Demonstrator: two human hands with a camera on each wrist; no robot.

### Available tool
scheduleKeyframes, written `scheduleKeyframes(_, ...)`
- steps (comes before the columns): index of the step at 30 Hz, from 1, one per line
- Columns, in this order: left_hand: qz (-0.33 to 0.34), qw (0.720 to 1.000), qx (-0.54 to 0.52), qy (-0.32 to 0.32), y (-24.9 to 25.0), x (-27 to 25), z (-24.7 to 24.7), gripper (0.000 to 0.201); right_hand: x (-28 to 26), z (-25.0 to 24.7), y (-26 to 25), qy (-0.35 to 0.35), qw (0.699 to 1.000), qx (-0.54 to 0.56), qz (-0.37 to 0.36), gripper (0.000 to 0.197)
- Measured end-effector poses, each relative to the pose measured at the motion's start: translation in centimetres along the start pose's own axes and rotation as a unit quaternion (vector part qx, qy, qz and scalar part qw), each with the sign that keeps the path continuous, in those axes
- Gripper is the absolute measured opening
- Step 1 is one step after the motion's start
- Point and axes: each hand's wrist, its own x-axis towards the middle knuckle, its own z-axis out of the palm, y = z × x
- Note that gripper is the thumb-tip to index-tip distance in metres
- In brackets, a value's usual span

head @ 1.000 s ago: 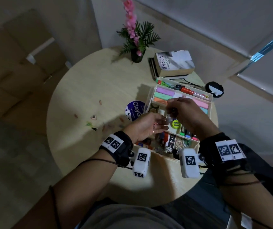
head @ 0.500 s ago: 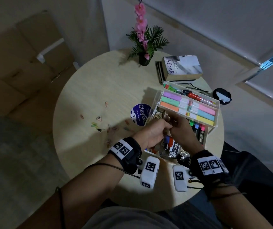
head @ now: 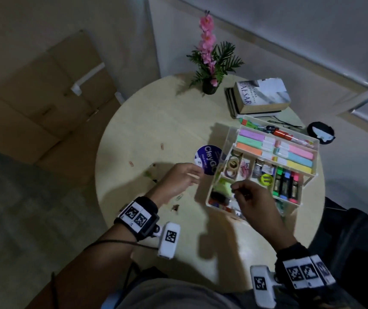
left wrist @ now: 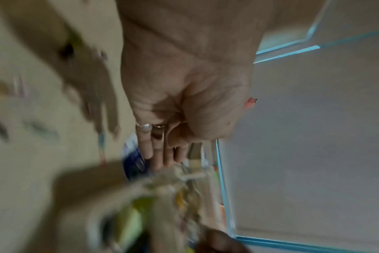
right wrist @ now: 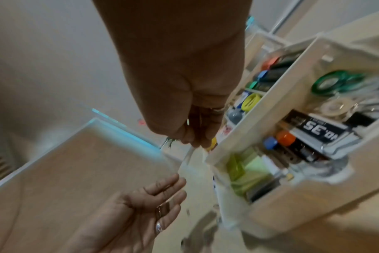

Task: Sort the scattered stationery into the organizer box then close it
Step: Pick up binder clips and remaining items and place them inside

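Note:
The white organizer box [head: 231,137] stands open on the right of the round table, its tiers fanned out and full of pastel highlighters [head: 274,150], markers [head: 286,185] and tape rolls [head: 233,166]. My right hand [head: 234,189] hovers over the box's near left compartment with fingers curled and tips pinched together; I see nothing clearly between them. My left hand [head: 195,175] floats just left of the box, palm open and empty, as the right wrist view confirms for the left hand [right wrist: 171,190]. Loose paper clips [head: 162,146] lie scattered on the table to the left.
A blue round clay tub [head: 207,159] lies against the box's left side. A potted pink flower [head: 211,63] and stacked books [head: 261,97] stand at the table's far side. A black round object [head: 321,132] sits beyond the right edge. Cardboard boxes [head: 45,97] lie on the floor.
Both hands were together over the box's left compartments. The left hand has drawn back left and opened, and the right hand has pulled toward me over the near left compartment.

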Motion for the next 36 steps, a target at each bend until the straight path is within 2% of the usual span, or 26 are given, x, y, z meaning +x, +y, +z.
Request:
scheduleKeyframes(2, 0.008, 0.987, 0.153, 0.043, -3.0, 0.1, -4.1, 0.044, -0.3, 2.7, -1.2, -0.076, 0.994, -0.046, -0.057, 0.014)
scheduleKeyframes(4, 0.008, 0.954, 0.294, 0.063, -6.1, -0.1, -8.0, 0.046, -0.2, 6.0, -1.4, -0.136, 0.980, -0.112, -0.090, 0.017)
scheduleKeyframes(6, 0.003, 0.928, 0.366, 0.075, -8.8, -0.5, -11.1, 0.037, 0.3, 9.2, -1.0, -0.186, 0.965, -0.171, -0.075, 0.029)
scheduleKeyframes(9, -0.004, 0.914, 0.400, 0.071, -11.3, -0.9, -14.1, 0.031, 1.0, 13.4, -0.4, -0.220, 0.952, -0.213, -0.016, 0.044)
scheduleKeyframes(15, 0.037, 0.909, 0.411, 0.067, -12.4, -0.5, -16.0, 0.031, 2.2, 19.6, 1.9, -0.176, 0.955, -0.239, -0.019, 0.025)
scheduleKeyframes(19, 0.106, 0.896, 0.430, 0.023, -11.2, 0.5, -15.4, 0.033, 2.0, 19.9, 0.3, -0.154, 0.963, -0.217, -0.033, 0.011)
scheduleKeyframes(21, 0.135, 0.888, 0.439, 0.001, -10.3, 1.1, -14.9, 0.036, 2.2, 20.1, 0.2, -0.149, 0.962, -0.227, -0.022, 0.009)
scheduleKeyframes(25, 0.153, 0.870, 0.467, -0.044, -9.2, 2.3, -13.9, 0.039, 2.0, 19.9, 0.0, -0.117, 0.976, -0.181, 0.021, 0.008)
scheduleKeyframes(27, 0.165, 0.851, 0.495, -0.056, -9.0, 2.7, -13.8, 0.032, 1.8, 19.3, -0.4, -0.108, 0.984, -0.130, 0.064, 0.004)
scheduleKeyframes(29, 0.177, 0.844, 0.502, -0.062, -9.0, 2.9, -13.7, 0.019, 1.4, 18.3, -1.1, -0.098, 0.985, -0.030, 0.139, 0.010)
scheduleKeyframes(31, 0.179, 0.844, 0.502, -0.066, -9.1, 3.0, -13.5, 0.011, 1.0, 17.6, -1.6, -0.084, 0.974, 0.057, 0.200, 0.013)
scheduleKeyframes(33, 0.173, 0.851, 0.491, -0.070, -9.6, 2.9, -13.4, 0.010, 1.0, 17.0, -2.2, -0.078, 0.967, 0.101, 0.221, 0.013)
scheduleKeyframes(36, 0.175, 0.888, 0.423, -0.050, -10.1, 2.4, -13.3, 0.010, 1.5, 16.7, -2.9, -0.078, 0.963, 0.128, 0.222, 0.019)
